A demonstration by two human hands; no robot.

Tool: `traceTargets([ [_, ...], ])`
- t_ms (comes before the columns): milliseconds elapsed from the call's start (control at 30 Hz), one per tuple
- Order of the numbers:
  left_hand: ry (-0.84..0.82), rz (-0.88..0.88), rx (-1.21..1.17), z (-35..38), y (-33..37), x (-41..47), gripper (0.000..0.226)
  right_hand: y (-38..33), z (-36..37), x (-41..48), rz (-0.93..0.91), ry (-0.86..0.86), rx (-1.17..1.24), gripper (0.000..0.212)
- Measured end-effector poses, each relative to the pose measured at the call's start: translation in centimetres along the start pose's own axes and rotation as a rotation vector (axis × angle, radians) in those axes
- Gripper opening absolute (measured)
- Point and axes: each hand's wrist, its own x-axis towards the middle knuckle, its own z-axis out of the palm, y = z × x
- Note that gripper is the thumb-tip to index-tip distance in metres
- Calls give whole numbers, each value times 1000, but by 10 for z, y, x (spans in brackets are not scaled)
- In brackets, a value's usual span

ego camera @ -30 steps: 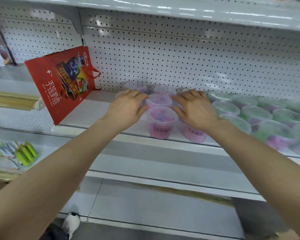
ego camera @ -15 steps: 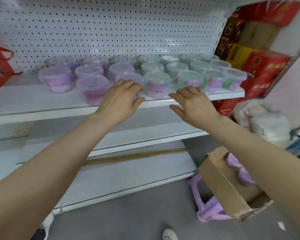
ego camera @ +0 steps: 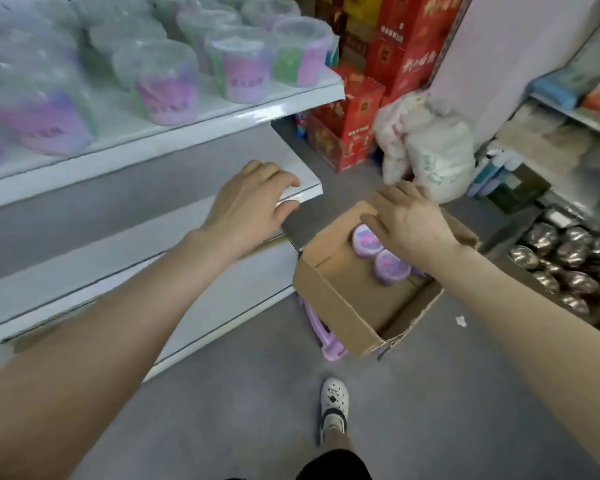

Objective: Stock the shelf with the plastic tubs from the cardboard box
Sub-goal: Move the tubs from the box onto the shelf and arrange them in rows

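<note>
An open cardboard box (ego camera: pixel 340 299) sits on a purple stool at the lower right of the shelving. Two purple-lidded plastic tubs (ego camera: pixel 390 266) show inside it. My right hand (ego camera: pixel 409 220) reaches into the box, fingers spread over the farther tub (ego camera: pixel 361 237); I cannot tell whether it grips it. My left hand (ego camera: pixel 253 202) hovers empty with relaxed fingers in front of the lower shelf's corner. Several clear tubs with pink, purple and green contents (ego camera: pixel 168 86) stand in rows on the white upper shelf (ego camera: pixel 222 114).
Red cartons (ego camera: pixel 357 109) are stacked past the shelf's right end, with white sacks (ego camera: pixel 426 143) beside them. Shiny wrapped goods (ego camera: pixel 565 268) fill a low rack at right. The purple stool (ego camera: pixel 326 341) stands under the box. My foot in a white clog (ego camera: pixel 333 407) is on the grey floor.
The view swung right and down from the shelf to the box. Both hands left the tubs on the shelf; the right hand dropped into the box, the left lowered to the shelf's corner.
</note>
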Motion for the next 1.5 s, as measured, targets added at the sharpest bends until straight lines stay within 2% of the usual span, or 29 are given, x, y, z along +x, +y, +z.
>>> traceTargets([
  [200,-147,-11,-72,140,64,87,29,125,89,-50,135,-213,-16,32],
  [333,-279,-43,-78,233,80,117,31,184,161,-84,272,-358,7,30],
  [633,-491,-83,-44,376,65,135,41,235,297,-112,532,-668,123,36],
  [733,-543,-40,-45,415,54,139,42,243,330,-114,550,-691,119,36],
  [900,-572,47,-29,479,38,162,43,254,371,-116,529,-676,144,49],
  [1033,-645,168,108,527,34,198,50,253,388,-121,539,-743,141,51],
  [1133,-704,213,173,551,41,220,57,248,395,-127,578,-721,138,50],
  [1233,-778,157,185,560,50,233,59,249,396,-130,623,-674,178,49],
  [1400,-802,30,119,555,54,218,55,248,397,-130,655,-620,176,45],
  [1500,-730,14,75,544,48,188,47,241,394,-126,664,-707,143,39],
])
